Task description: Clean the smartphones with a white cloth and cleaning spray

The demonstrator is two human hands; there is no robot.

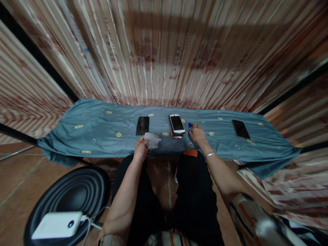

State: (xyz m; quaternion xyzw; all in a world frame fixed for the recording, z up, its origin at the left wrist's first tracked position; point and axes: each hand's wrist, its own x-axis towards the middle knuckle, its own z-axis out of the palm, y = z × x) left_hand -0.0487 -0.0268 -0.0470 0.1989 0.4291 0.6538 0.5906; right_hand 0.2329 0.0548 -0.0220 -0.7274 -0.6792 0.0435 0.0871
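Cloth, a small white wipe [152,140], sits pinched in the left hand [140,149] at the near edge of the table [97,126], which is draped in a blue-grey cover with yellow spots. Just beyond the wipe lies a black phone [142,125], screen up, and the wipe is close to its near end without clearly touching it. To the right of that phone a white phone [176,123] rests on top of another handset [176,135], the two forming a short stack. Right of the stack, the right hand [197,133] is curled over a small blue item [190,126], fingertips on it; whether it is truly gripped or only touched I cannot tell. Far to the right of the stack, well apart, lies a second black phone [240,128] on its own. Judging from how things lie, the wiping work looks to be somewhere in the middle: the wipe is in hand and poised near the first black phone, while nothing marks any handset as finished, so most of it seems left. Down on the floor, left of the knees, a white power bank [57,225] rests on a round black stool [69,198].
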